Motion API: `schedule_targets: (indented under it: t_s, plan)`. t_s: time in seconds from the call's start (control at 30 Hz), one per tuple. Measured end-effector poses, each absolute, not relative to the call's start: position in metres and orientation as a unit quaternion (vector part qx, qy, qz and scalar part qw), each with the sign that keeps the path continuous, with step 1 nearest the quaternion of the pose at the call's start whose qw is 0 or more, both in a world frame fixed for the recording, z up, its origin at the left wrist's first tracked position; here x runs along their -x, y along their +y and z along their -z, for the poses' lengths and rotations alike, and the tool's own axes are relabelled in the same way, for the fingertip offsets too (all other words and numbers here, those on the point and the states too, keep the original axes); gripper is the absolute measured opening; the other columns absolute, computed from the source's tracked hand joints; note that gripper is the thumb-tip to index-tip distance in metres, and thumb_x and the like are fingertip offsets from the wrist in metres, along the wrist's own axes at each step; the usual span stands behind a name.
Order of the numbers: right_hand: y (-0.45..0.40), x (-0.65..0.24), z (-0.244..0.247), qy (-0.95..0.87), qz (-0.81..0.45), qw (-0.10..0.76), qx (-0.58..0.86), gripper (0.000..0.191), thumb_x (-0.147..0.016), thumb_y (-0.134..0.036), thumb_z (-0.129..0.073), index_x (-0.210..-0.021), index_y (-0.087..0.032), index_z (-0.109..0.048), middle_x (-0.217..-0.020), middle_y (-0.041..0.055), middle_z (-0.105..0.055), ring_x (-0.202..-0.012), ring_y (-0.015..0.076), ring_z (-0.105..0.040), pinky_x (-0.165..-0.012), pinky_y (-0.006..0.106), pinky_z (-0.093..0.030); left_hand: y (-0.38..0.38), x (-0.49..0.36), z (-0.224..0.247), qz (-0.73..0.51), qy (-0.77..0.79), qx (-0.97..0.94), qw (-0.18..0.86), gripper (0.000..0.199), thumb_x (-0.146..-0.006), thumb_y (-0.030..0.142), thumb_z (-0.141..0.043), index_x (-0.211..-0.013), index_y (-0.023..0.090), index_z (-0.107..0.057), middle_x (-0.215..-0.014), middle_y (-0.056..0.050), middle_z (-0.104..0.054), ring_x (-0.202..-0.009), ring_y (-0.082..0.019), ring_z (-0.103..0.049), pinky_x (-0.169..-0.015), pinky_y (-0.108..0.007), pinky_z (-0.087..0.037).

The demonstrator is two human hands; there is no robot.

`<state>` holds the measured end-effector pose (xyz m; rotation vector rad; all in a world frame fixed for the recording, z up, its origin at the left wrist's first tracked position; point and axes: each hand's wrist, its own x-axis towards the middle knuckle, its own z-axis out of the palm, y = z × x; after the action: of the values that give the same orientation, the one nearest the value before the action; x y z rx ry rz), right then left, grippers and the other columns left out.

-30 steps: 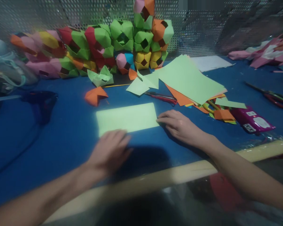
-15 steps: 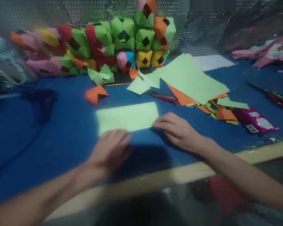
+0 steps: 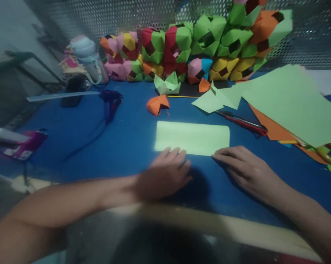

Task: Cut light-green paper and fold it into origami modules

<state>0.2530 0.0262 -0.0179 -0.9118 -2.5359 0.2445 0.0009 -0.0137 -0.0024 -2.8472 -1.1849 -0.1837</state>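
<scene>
A light green sheet of paper [image 3: 192, 137], doubled over into a long strip with a rounded far edge, lies on the blue tabletop. At its near edge, toward the left, my left hand [image 3: 166, 174] rests with the fingers spread and extended, slightly blurred. My right hand [image 3: 243, 168] has its fingers together, their tips on the paper's near right corner. Beyond the strip are an orange folded paper piece [image 3: 157, 105], a pale green paper cup shape [image 3: 168, 84] and a red-handled cutter [image 3: 243, 123].
Colourful folded paper balls [image 3: 179, 47] are stacked along the perforated metal screen. Green sheets [image 3: 291, 102] over orange ones lie to the right. A blue glue gun [image 3: 110, 102], a bottle [image 3: 87, 58] and a purple packet [image 3: 26, 145] are on the left. The table's pale front edge [image 3: 181, 216] runs nearest me.
The view has swung left, bringing the bottle, the glue gun and a purple packet into clearer sight. Both hands remain at the paper's near edge, and the left fingers are more spread.
</scene>
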Motion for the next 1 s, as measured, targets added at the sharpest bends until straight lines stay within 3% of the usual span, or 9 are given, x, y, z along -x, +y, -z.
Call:
schedule_targets:
  t_s: [0.4,0.67,1.0]
  plan:
    - [0.026,-0.257,0.022,-0.909,-0.108,0.221,0.337,0.03,-0.091,-0.018,-0.041,-0.113,-0.027,-0.059,-0.1,0.009,-0.063,-0.088,0.0262,-0.059,-0.069,0.041,-0.051,-0.019,0.0,0.012,0.091,-0.378,0.921,0.02,0.044,-0.094,0.041,-0.038,-0.117,0.008,-0.054,-0.126,-0.02,-0.055,-0.122,-0.034,-0.048,-0.101,-0.051,-0.038]
    - [0.026,-0.258,0.02,-0.919,-0.085,0.191,0.333,0.026,-0.094,-0.02,-0.039,-0.111,-0.017,-0.059,-0.102,0.0121,-0.061,-0.09,0.0253,-0.057,-0.071,0.039,-0.051,-0.017,0.0,0.012,0.086,-0.37,0.925,0.031,0.043,-0.094,0.042,-0.039,-0.116,0.008,-0.054,-0.123,-0.02,-0.056,-0.119,-0.033,-0.049,-0.099,-0.05,-0.04]
    - [0.026,-0.258,0.02,-0.924,-0.074,0.181,0.33,0.027,-0.093,-0.017,-0.039,-0.113,-0.019,-0.057,-0.103,0.0104,-0.061,-0.091,0.0228,-0.057,-0.072,0.037,-0.051,-0.018,0.0,0.01,0.07,-0.376,0.923,0.044,0.04,-0.094,0.041,-0.038,-0.116,0.011,-0.055,-0.125,-0.017,-0.055,-0.117,-0.031,-0.049,-0.098,-0.049,-0.04]
